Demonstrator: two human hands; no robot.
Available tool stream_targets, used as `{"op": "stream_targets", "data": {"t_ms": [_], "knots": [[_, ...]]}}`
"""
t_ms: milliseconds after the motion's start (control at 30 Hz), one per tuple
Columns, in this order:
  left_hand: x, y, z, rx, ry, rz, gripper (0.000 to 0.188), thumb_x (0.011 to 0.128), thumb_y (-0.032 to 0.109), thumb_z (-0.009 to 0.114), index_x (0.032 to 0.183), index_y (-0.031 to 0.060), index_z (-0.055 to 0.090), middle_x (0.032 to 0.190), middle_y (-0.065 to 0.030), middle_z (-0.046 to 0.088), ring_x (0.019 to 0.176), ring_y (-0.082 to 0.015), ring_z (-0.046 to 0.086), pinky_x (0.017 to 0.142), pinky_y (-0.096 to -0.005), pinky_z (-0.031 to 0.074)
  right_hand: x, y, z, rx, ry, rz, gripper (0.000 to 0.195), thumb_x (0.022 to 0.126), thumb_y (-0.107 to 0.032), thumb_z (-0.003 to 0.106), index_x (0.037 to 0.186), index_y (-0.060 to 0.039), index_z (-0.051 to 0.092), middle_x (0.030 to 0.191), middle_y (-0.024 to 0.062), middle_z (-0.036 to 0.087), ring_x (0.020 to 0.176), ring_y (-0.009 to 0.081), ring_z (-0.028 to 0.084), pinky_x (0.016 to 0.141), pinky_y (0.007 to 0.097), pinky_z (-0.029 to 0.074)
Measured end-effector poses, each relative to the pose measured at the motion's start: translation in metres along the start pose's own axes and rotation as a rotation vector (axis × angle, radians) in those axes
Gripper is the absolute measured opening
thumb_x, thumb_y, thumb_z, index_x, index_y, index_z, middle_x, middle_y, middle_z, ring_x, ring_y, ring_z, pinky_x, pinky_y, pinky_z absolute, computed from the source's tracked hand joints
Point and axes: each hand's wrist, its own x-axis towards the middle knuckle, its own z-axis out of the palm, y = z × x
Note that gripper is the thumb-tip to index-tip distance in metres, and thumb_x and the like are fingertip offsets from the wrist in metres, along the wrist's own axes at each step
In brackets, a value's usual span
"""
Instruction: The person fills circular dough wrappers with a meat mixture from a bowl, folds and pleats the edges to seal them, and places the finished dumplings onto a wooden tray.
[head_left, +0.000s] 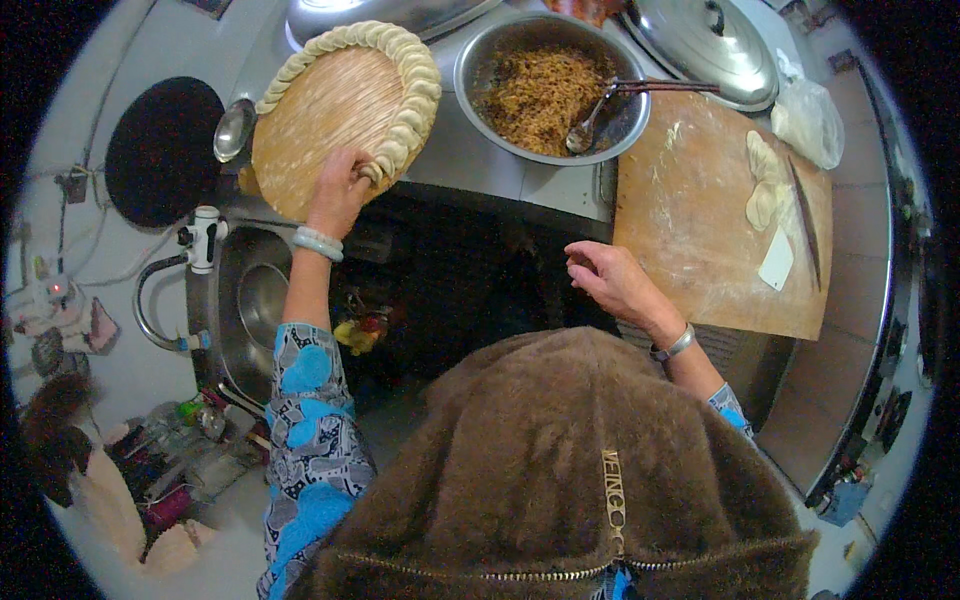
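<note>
My left hand (343, 184) is at the lower right edge of a round tray (322, 112), its fingers on the last dumpling of an overlapping row. The dumplings (421, 82) curve along the tray's top and right rim. My right hand (600, 274), fingers loosely bent, hangs before the counter with nothing seen in it. Between and beyond the hands stands a steel bowl (463, 90) of brown minced filling (532, 94), with a spoon (585, 135) and chopsticks (675, 86) in it. Dough wrappers (763, 206) lie on the floured wooden board (697, 255) at the right.
A white scraper (776, 259) and a thin dark rolling pin (806, 217) lie on the board. Behind it are a large metal lid (712, 49) and a plastic bag (810, 124). A sink (262, 300) with a faucet (202, 238) and a metal ladle (235, 131) are at the left.
</note>
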Motion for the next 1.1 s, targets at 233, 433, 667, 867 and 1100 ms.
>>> {"op": "stream_targets", "data": {"t_ms": [233, 433, 667, 867, 1100], "knots": [[-0.004, -0.001, 0.001, -0.022, -0.023, -0.017, 0.021, 0.078, -0.002, 0.059, 0.098, 0.0014, 0.054, 0.094, -0.0138, 0.055, 0.089, -0.0297, 0.056, 0.076, -0.0349, 0.049, -0.001, 0.004, 0.002, 0.081, 0.025, 0.053, 0.027, 0.087, -0.016, 0.057, 0.106, 0.0024, 0.061, 0.090, 0.0247, 0.065, 0.085, 0.0389, 0.064, 0.075, 0.0424, 0.051], [-0.005, 0.004, 0.001, 0.035, 0.065, -0.107, 0.026, 0.080, 0.000, 0.057, 0.106, -0.0009, 0.056, 0.102, -0.0165, 0.057, 0.096, -0.0332, 0.057, 0.086, -0.0361, 0.047, 0.007, 0.013, -0.012, 0.071, 0.103, -0.027, 0.026, 0.091, -0.013, 0.056, 0.109, 0.0042, 0.061, 0.085, 0.0112, 0.067, 0.072, 0.0158, 0.066, 0.065, 0.0284, 0.052], [0.021, 0.081, 0.011, -0.059, 0.191, 0.060, 0.021, 0.087, 0.000, 0.054, 0.107, -0.0007, 0.059, 0.103, -0.0160, 0.063, 0.098, -0.0324, 0.060, 0.088, -0.0366, 0.047, 0.056, 0.002, -0.086, 0.048, 0.468, -0.098, 0.021, 0.088, -0.017, 0.059, 0.095, 0.0012, 0.066, 0.079, 0.0126, 0.066, 0.069, 0.0208, 0.063, 0.063, 0.0322, 0.050], [0.022, 0.145, 0.067, -0.298, 0.087, 0.127, 0.015, 0.088, -0.003, 0.055, 0.101, -0.0014, 0.062, 0.102, -0.0121, 0.065, 0.094, -0.0244, 0.063, 0.085, -0.0323, 0.049, 0.037, 0.077, -0.122, -0.092, 0.683, 0.163, 0.021, 0.089, -0.019, 0.060, 0.091, 0.0006, 0.067, 0.076, 0.0087, 0.066, 0.068, 0.0176, 0.062, 0.063, 0.0312, 0.049], [0.012, 0.177, 0.102, -0.463, -0.111, 0.036, 0.012, 0.089, -0.002, 0.054, 0.098, -0.0005, 0.063, 0.093, -0.0111, 0.066, 0.086, -0.0218, 0.065, 0.079, -0.0295, 0.050, -0.056, 0.208, -0.187, -0.468, 1.185, 0.514, 0.027, 0.083, -0.025, 0.064, 0.093, -0.0003, 0.065, 0.093, 0.0186, 0.064, 0.087, 0.0346, 0.062, 0.076, 0.0395, 0.050]]}}
